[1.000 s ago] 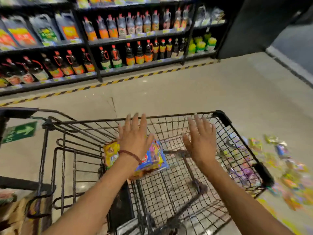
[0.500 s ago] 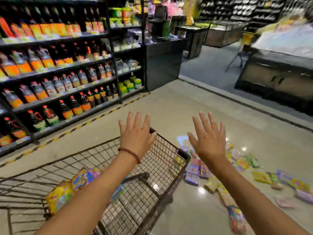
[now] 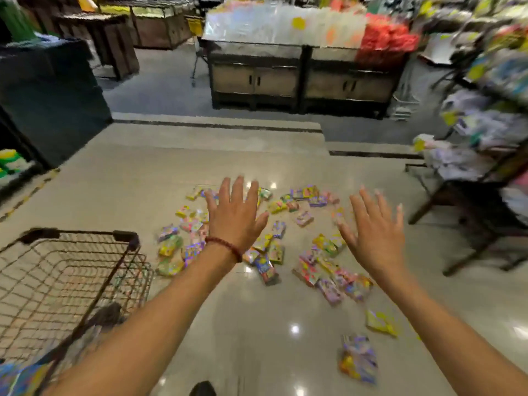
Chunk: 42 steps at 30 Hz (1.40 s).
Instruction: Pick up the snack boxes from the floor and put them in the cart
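Several small colourful snack boxes (image 3: 265,270) lie scattered over the shiny floor in the middle of the view. One box (image 3: 358,358) lies apart near the bottom right. My left hand (image 3: 235,217) hovers over the left part of the pile, fingers straight and spread, holding nothing. My right hand (image 3: 374,232) is stretched out over the right part, also spread and empty. The wire cart (image 3: 85,270) stands at the lower left, with a colourful box (image 3: 20,378) inside at its near corner.
A rack with packaged goods (image 3: 483,124) and dark legs stands on the right. A display counter with cupboard doors (image 3: 303,78) is across the aisle ahead. A dark shelf end (image 3: 48,104) is at the left. My shoe tip (image 3: 203,389) shows at the bottom.
The view has swung right from the cart and oil shelves to the boxes on the floor. Both hands left the cart basket and now hover, spread and empty, over the pile.
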Tool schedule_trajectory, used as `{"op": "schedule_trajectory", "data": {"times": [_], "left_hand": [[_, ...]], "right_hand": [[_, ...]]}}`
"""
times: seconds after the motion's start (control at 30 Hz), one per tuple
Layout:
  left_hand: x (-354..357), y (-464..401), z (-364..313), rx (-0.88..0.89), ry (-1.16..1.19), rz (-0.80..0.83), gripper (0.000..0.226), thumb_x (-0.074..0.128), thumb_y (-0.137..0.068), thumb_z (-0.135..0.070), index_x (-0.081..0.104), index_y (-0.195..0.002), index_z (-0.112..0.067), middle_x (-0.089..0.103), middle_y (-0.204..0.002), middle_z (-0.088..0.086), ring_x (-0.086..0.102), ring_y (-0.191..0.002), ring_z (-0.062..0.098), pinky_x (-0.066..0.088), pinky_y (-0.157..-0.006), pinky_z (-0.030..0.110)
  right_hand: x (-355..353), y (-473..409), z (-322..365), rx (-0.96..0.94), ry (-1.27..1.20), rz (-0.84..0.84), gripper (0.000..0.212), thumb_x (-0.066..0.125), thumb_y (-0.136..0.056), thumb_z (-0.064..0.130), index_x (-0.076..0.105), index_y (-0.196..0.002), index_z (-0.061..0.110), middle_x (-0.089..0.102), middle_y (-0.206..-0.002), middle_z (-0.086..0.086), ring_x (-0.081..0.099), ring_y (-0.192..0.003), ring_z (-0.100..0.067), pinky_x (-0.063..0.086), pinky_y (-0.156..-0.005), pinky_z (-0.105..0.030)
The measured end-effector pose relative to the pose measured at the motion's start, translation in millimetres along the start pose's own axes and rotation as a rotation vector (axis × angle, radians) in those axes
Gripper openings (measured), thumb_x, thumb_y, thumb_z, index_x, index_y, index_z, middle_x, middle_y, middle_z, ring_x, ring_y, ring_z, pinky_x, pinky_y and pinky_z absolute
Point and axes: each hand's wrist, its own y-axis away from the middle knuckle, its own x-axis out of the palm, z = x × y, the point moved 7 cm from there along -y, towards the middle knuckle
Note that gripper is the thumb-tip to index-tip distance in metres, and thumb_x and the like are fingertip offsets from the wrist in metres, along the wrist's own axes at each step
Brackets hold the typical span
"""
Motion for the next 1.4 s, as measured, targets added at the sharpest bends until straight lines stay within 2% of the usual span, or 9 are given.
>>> {"op": "schedule_trajectory", "data": {"times": [0.2,0.4,0.63,0.77,0.87,0.97,1.07,1.17,1.4], "left_hand": [[32.1,-13.5,-138.9,0.278,0.09,0.054,0.062,0.044,-0.08,-0.053,0.056,-0.127,-0.014,0.054,-0.131,0.017,0.049,-0.122,0.04,0.038,-0.09,0.066],[80.5,-25.1,-222.7,0.446,0.127,0.143,0.066,0.073,-0.072,-0.046,0.058,-0.126,-0.012,0.056,-0.129,0.018,0.051,-0.121,0.041,0.037,-0.089,0.068],[151.5,-56.7,-289.1,0.593,0.164,0.31,0.063,0.054,-0.08,-0.048,0.053,-0.131,-0.011,0.054,-0.131,0.019,0.048,-0.124,0.041,0.038,-0.089,0.067],[208.1,-62.0,-318.0,0.681,0.118,0.399,0.062,0.069,-0.076,-0.045,0.057,-0.125,-0.009,0.058,-0.125,0.019,0.053,-0.117,0.042,0.041,-0.084,0.067],[255.7,-54.5,-343.4,0.742,0.134,0.468,0.06,0.052,-0.083,-0.049,0.048,-0.131,-0.014,0.053,-0.131,0.017,0.047,-0.123,0.037,0.038,-0.09,0.066],[323.8,-32.8,-361.3,0.778,0.04,0.608,0.067,0.037,-0.093,-0.055,0.022,-0.149,-0.021,0.023,-0.154,0.011,0.021,-0.142,0.032,0.019,-0.109,0.061],[397.7,-7.8,-373.6,0.776,0.046,0.66,0.071,0.033,-0.094,-0.057,0.012,-0.151,-0.021,0.019,-0.156,0.009,0.018,-0.144,0.031,0.02,-0.112,0.058],[493.8,21.0,-382.4,0.76,-0.058,0.832,0.074,0.024,-0.093,-0.061,-0.008,-0.15,-0.026,-0.001,-0.159,0.002,-0.001,-0.146,0.025,0.005,-0.116,0.051],[687.2,97.0,-437.0,0.828,-0.071,0.874,0.075,0.025,-0.094,-0.06,-0.013,-0.149,-0.026,0.001,-0.159,0.005,0.001,-0.146,0.025,0.008,-0.116,0.047]], "right_hand": [[-5.0,62.0,-120.1,0.236,0.121,0.033,0.065,0.034,-0.085,0.049,0.055,-0.131,0.008,0.05,-0.141,-0.013,0.046,-0.13,-0.036,0.032,-0.101,-0.064],[15.4,95.9,-185.9,0.41,0.18,0.09,0.064,0.035,-0.083,0.048,0.055,-0.129,0.008,0.051,-0.139,-0.014,0.049,-0.126,-0.037,0.038,-0.096,-0.064],[63.4,93.6,-239.6,0.572,0.189,0.15,0.059,0.036,-0.087,0.047,0.055,-0.129,0.009,0.054,-0.136,-0.012,0.05,-0.124,-0.037,0.037,-0.095,-0.061],[106.8,101.6,-261.3,0.65,0.168,0.168,0.059,0.036,-0.087,0.045,0.058,-0.127,0.008,0.057,-0.133,-0.014,0.054,-0.122,-0.037,0.041,-0.093,-0.061],[155.2,126.5,-281.1,0.726,0.153,0.214,0.059,0.037,-0.087,0.046,0.059,-0.127,0.009,0.058,-0.132,-0.013,0.054,-0.121,-0.036,0.041,-0.093,-0.06],[217.5,165.7,-297.3,0.796,0.119,0.295,0.06,0.037,-0.088,0.047,0.058,-0.129,0.009,0.056,-0.134,-0.013,0.053,-0.123,-0.037,0.041,-0.095,-0.06],[296.3,213.7,-312.3,0.869,0.052,0.368,0.061,0.031,-0.091,0.05,0.057,-0.131,0.012,0.055,-0.136,-0.012,0.053,-0.123,-0.037,0.041,-0.094,-0.06],[383.0,253.0,-328.8,0.919,0.021,0.426,0.067,0.018,-0.096,0.055,0.057,-0.131,0.013,0.057,-0.134,-0.012,0.055,-0.121,-0.037,0.042,-0.093,-0.061],[564.9,361.5,-346.8,1.021,-0.06,0.444,0.061,0.035,-0.09,0.048,0.05,-0.136,0.012,0.05,-0.141,-0.013,0.051,-0.125,-0.037,0.039,-0.097,-0.059]]}}
